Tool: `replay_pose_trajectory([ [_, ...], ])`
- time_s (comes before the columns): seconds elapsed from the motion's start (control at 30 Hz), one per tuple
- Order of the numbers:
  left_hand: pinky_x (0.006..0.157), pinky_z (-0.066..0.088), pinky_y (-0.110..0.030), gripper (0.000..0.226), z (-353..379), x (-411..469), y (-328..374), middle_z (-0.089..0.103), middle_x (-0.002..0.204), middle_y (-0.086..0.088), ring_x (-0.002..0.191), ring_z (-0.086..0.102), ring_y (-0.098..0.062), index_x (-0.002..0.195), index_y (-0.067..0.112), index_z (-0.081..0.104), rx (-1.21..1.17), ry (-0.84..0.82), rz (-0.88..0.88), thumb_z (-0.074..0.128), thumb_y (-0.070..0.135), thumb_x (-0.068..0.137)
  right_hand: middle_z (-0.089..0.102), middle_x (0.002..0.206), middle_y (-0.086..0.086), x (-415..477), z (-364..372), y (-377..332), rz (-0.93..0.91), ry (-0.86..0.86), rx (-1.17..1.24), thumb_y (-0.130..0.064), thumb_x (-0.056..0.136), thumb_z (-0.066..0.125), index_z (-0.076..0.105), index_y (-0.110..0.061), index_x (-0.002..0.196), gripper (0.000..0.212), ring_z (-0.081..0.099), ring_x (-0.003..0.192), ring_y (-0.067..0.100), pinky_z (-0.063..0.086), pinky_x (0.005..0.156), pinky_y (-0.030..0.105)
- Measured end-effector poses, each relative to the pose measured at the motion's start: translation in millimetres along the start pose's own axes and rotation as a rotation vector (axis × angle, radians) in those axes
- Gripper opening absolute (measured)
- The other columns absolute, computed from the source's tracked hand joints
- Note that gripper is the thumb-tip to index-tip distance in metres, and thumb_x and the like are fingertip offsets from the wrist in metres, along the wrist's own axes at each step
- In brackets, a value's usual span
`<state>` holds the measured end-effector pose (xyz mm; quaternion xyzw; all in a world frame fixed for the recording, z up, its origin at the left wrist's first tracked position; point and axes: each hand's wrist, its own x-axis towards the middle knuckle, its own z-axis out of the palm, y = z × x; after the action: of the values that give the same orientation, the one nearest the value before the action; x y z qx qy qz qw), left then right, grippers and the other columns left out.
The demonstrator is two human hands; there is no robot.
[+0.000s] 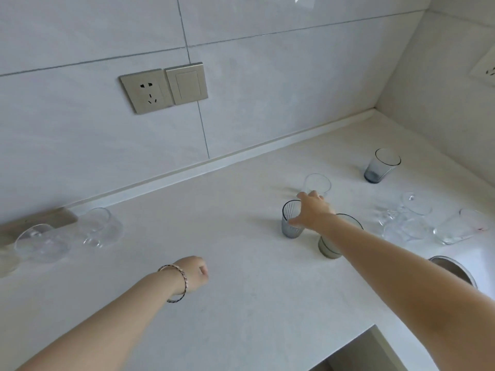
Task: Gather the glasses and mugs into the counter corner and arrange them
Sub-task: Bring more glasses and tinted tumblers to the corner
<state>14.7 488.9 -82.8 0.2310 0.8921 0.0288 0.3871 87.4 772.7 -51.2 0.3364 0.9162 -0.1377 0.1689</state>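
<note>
Here, left to right: clear mugs stand at the bench's far left. Left hand, grip curled closed, holds nothing. Right hand spreads open between ribbed grey glass and clear glass, fingertips touching both rims. Tinted glass stands nearer the corner.

two smoky grey glasses stand on the counter, with one pale mug. the clear glasses look like about seven, though the right-hand cluster is hard to count. two hands show.
</note>
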Motion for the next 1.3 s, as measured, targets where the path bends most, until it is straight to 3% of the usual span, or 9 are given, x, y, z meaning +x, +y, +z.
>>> replay_pose_trajectory([
  [0.07, 0.097, 0.043, -0.026, 0.017, -3, -1, -10, 0.058, 0.126, -0.003, 0.117, 0.055, -0.019, 0.102, 0.020, 0.058, -0.011, 0.005, -0.027, 0.044, 0.021, 0.092, 0.037, 0.140, 0.012, 6, 5, -7, 0.001, -0.049, -0.006, -0.042, 0.071, 0.074, 0.033, -0.016, 0.140, 0.084, 0.038, 0.133, 0.032, 0.036, 0.108, 0.045],
  [0.13, 0.096, 0.042, -0.025, 0.022, -6, -3, -21, 0.057, 0.126, -0.003, 0.117, 0.055, -0.019, 0.108, 0.016, 0.059, -0.026, 0.006, -0.062, 0.044, 0.020, 0.093, 0.036, 0.139, 0.012, 10, 10, -12, -0.010, -0.089, -0.065, -0.034, 0.074, 0.073, 0.032, -0.016, 0.139, 0.079, 0.041, 0.130, 0.033, 0.040, 0.100, 0.040],
  [0.23, 0.096, 0.042, -0.024, 0.013, -4, -6, -43, 0.057, 0.126, -0.003, 0.111, 0.055, -0.018, 0.097, 0.021, 0.055, -0.055, 0.007, -0.120, 0.044, 0.019, 0.092, 0.037, 0.135, 0.012, 12, 13, -18, -0.030, -0.070, -0.175, -0.025, 0.077, 0.069, 0.034, -0.017, 0.137, 0.070, 0.044, 0.125, 0.034, 0.045, 0.093, 0.036],
  [0.37, 0.096, 0.042, -0.023, 0.028, 2, -14, -72, 0.058, 0.127, -0.001, 0.118, 0.055, -0.018, 0.113, 0.014, 0.060, -0.106, 0.009, -0.184, 0.043, 0.018, 0.092, 0.039, 0.132, 0.010, 4, 15, -41, -0.112, -0.072, -0.220, -0.035, 0.071, 0.072, 0.035, -0.024, 0.137, 0.077, 0.045, 0.122, 0.031, 0.047, 0.089, 0.035],
  [0.53, 0.097, 0.040, -0.024, 0.029, 7, -31, -110, 0.057, 0.128, -0.002, 0.120, 0.053, -0.019, 0.117, 0.013, 0.059, -0.141, 0.015, -0.240, 0.043, 0.019, 0.093, 0.039, 0.130, 0.007, -24, 26, -97, -0.269, -0.103, -0.216, -0.038, 0.069, 0.072, 0.035, -0.029, 0.138, 0.079, 0.044, 0.123, 0.028, 0.046, 0.091, 0.034],
  [0.77, 0.096, 0.042, -0.025, 0.030, 9, -78, -211, 0.059, 0.127, -0.003, 0.119, 0.054, -0.020, 0.116, 0.011, 0.060, -0.227, 0.053, -0.260, 0.042, 0.017, 0.092, 0.042, 0.131, 0.007, -90, 66, -232, -0.488, -0.181, -0.224, -0.042, 0.069, 0.072, 0.034, -0.029, 0.140, 0.081, 0.047, 0.123, 0.028, 0.042, 0.098, 0.034],
  [1.03, 0.098, 0.042, -0.027, 0.031, 16, -141, -384, 0.059, 0.127, -0.006, 0.119, 0.054, -0.022, 0.117, 0.010, 0.060, -0.326, 0.068, -0.347, 0.043, 0.018, 0.092, 0.043, 0.129, 0.007, -161, 131, -412, -0.579, -0.237, -0.210, -0.041, 0.068, 0.073, 0.035, -0.023, 0.138, 0.082, 0.048, 0.122, 0.028, 0.043, 0.098, 0.035],
  [1.3, 0.091, 0.043, -0.026, 0.025, 28, -178, -494, 0.061, 0.124, -0.006, 0.110, 0.056, -0.022, 0.108, 0.014, 0.061, -0.428, 0.089, -0.449, 0.043, 0.016, 0.091, 0.041, 0.131, 0.010, -191, 183, -565, -0.723, -0.178, -0.199, -0.034, 0.071, 0.074, 0.036, -0.021, 0.138, 0.079, 0.046, 0.122, 0.030, 0.043, 0.095, 0.035],
])
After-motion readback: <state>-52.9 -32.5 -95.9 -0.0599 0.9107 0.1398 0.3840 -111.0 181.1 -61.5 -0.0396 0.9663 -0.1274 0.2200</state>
